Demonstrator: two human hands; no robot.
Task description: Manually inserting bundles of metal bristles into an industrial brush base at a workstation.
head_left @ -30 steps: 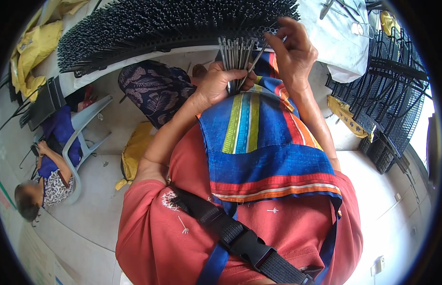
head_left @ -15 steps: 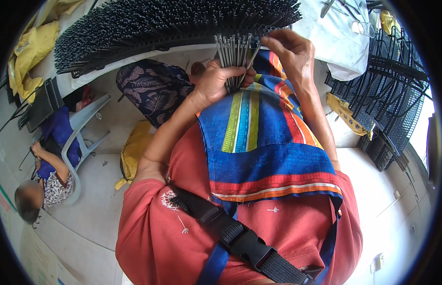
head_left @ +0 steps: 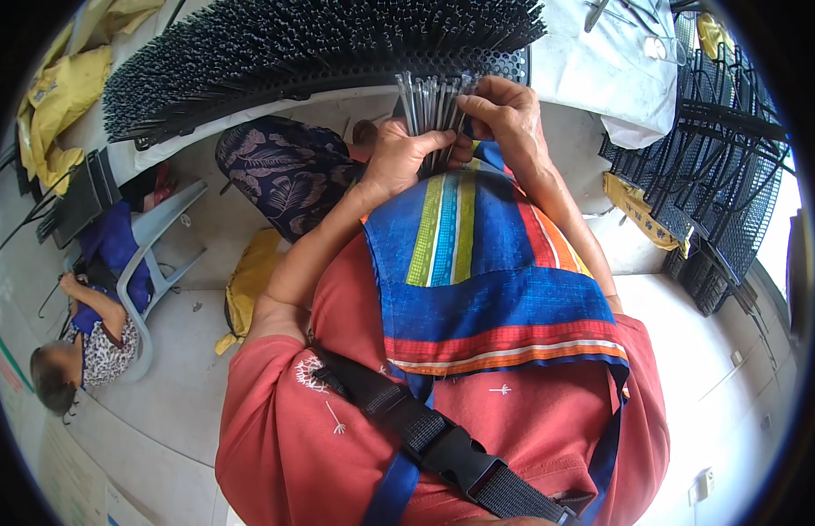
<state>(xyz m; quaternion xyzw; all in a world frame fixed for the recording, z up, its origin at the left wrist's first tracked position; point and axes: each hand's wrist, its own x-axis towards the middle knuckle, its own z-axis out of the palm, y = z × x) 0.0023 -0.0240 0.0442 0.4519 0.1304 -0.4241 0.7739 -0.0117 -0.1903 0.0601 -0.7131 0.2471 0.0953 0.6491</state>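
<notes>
My left hand (head_left: 398, 156) is closed around a fanned bundle of thin silvery metal rods (head_left: 430, 101), upright above the striped apron. Its thumb lies across the front of them. At the upper right edge of the bundle, my right hand (head_left: 511, 114) pinches at a rod, thumb and forefinger together; the fingertips partly hide its end. Just beyond both hands is a long black perforated board (head_left: 510, 66) packed with thin black upright rods (head_left: 328, 44). Bare holes show at its right end.
A white-covered table (head_left: 591, 70) bears the board. Black wire racks (head_left: 701, 184) stand at the right. At the left, another person (head_left: 100, 324) is beside a pale plastic chair (head_left: 137, 289). Yellow sacks (head_left: 65, 96) lie at the far left, and another yellow sack (head_left: 252, 279) is on the floor.
My right hand has moved left and slightly down, closer against the bundle. The rod it held out at an angle now sits in among the others. My left hand keeps its grip.
</notes>
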